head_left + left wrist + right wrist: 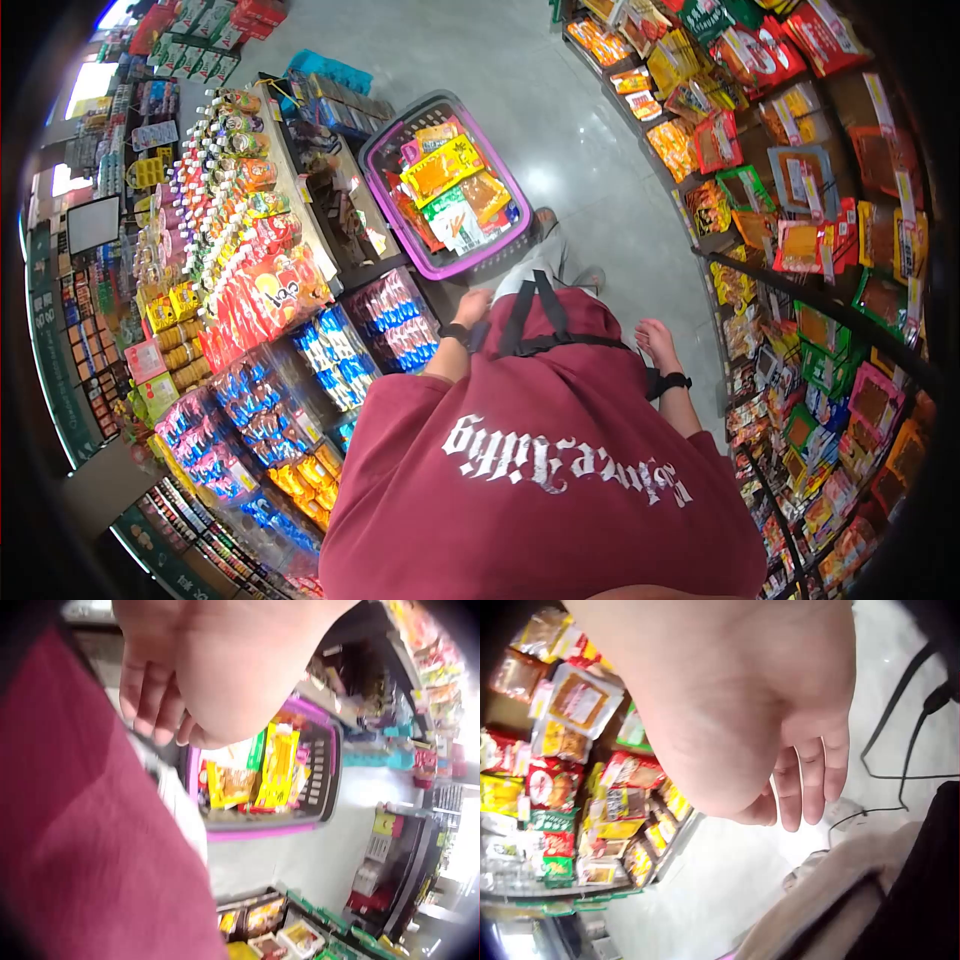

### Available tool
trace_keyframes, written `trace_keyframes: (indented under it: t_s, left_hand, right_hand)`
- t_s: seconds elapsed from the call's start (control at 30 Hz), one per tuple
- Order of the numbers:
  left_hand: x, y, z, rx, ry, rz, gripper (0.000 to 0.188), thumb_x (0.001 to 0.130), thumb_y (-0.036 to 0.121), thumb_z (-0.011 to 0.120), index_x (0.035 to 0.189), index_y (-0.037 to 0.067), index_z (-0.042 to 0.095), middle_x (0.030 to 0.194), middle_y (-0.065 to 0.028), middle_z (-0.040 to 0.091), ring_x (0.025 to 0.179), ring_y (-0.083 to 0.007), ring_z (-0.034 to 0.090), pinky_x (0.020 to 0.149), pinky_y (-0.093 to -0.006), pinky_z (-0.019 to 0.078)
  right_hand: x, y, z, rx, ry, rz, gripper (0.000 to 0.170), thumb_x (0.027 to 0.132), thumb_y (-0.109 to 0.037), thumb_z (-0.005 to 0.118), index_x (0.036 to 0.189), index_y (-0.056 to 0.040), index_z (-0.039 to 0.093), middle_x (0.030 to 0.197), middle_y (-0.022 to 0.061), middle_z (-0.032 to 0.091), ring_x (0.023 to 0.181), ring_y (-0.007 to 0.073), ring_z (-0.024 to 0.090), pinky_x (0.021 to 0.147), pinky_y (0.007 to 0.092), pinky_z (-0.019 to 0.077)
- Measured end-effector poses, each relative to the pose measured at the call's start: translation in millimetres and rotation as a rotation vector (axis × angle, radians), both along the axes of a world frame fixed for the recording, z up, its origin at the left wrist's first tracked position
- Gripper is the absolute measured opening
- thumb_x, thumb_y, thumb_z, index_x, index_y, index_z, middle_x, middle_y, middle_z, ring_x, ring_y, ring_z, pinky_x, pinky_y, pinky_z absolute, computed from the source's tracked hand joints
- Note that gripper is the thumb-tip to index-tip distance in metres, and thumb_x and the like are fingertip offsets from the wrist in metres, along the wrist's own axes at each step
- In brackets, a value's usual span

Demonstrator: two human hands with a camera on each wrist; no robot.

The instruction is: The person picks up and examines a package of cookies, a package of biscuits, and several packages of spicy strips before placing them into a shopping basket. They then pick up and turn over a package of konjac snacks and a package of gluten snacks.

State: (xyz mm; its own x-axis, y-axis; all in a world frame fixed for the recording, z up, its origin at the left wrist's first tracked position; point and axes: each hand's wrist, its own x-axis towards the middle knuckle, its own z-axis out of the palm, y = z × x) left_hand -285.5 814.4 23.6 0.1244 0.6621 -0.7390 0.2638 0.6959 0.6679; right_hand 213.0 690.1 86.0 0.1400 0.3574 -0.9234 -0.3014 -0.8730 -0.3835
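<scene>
My left hand (474, 308) hangs beside the maroon shirt, just short of the near end of a shopping basket with a purple rim (483, 260). In the left wrist view this hand (199, 682) has loosely bent fingers and holds nothing; the basket's rim (259, 835) shows beyond it. Inside lie a yellow packet (442, 172), a green-and-white packet (457, 222) and several other snack packets. On the other side of the body, my right hand (656, 342) is empty. Its fingers (811, 776) hang relaxed above the floor in the right wrist view.
Shelves of packaged snacks (800, 250) curve along the right. Stepped displays on the left hold pouches with white caps (258, 205) and blue-wrapped items (340, 355). The basket stands against a dark display shelf. Grey floor (590, 130) runs between the two sides.
</scene>
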Motion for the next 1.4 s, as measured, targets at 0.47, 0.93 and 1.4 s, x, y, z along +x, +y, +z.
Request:
trace_keyframes:
  t_s: [0.47, 0.93, 1.4]
  left_hand:
    - [-65.6, -72.7, -37.6, 0.326, 0.516, -0.723, 0.024, 0.084, 0.024, 0.066, 0.077, 0.002, 0.071, 0.079, -0.0222, 0.071, 0.08, -0.0408, 0.07, 0.071, -0.0487, 0.056]
    - [-131.4, 245.3, -188.6, -0.204, 0.163, 0.487, 0.019, 0.094, 0.018, 0.058, 0.089, 0.003, 0.067, 0.071, -0.0055, 0.063, 0.054, -0.019, 0.059, 0.049, -0.0347, 0.0462]
    - [-187.2, 275.9, -319.4, -0.265, 0.3, 0.656, 0.035, 0.088, 0.017, 0.073, 0.111, -0.007, 0.061, 0.09, -0.0144, 0.068, 0.07, -0.0223, 0.065, 0.055, -0.0385, 0.0522]
  right_hand:
    - [-20.4, -45.1, 29.6, -0.133, -0.174, -0.323, 0.024, 0.1, -0.019, 0.061, 0.122, -0.0102, 0.062, 0.102, 0.0041, 0.067, 0.086, 0.0154, 0.066, 0.075, 0.0288, 0.0546]
    - [-114.8, -29.8, 163.6, -0.341, -0.427, 0.179, 0.018, 0.102, -0.016, 0.059, 0.116, -0.0055, 0.063, 0.091, 0.0063, 0.071, 0.077, 0.0123, 0.067, 0.068, 0.0264, 0.0544]
    - [-166.8, -20.1, 237.4, -0.708, -0.469, -0.2, 0.029, 0.097, -0.018, 0.063, 0.126, -0.0106, 0.06, 0.097, 0.0051, 0.071, 0.081, 0.0134, 0.067, 0.073, 0.0278, 0.0566]
